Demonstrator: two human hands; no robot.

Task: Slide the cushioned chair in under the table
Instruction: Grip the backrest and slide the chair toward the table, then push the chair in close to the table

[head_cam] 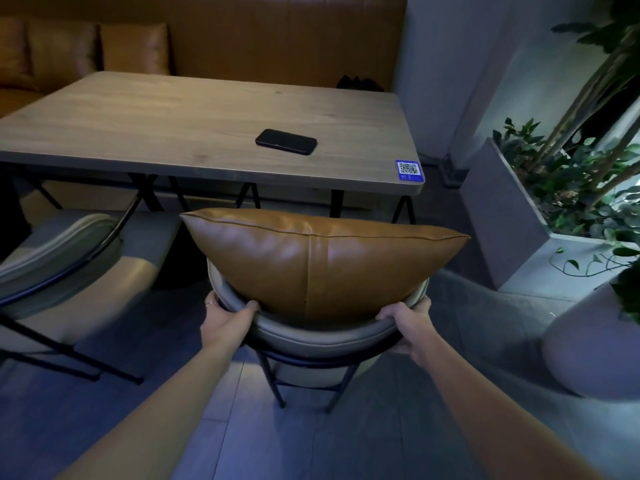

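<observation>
The cushioned chair (311, 336) stands right in front of me with its curved grey backrest toward me and black metal legs on the floor. A tan leather cushion (322, 258) leans upright against the inside of the backrest. My left hand (228, 315) grips the backrest's left side, thumb over the rim. My right hand (407, 322) grips its right side the same way. The wooden table (194, 129) lies just beyond the chair. The cushion's top sits just below the table's near edge, and the chair's seat is hidden behind it.
A black phone (286, 142) and a blue QR sticker (409, 169) lie on the table. A second grey chair (62, 271) stands to the left. A brown bench (242, 39) with cushions runs behind the table. A concrete planter (509, 216) with plants stands at the right.
</observation>
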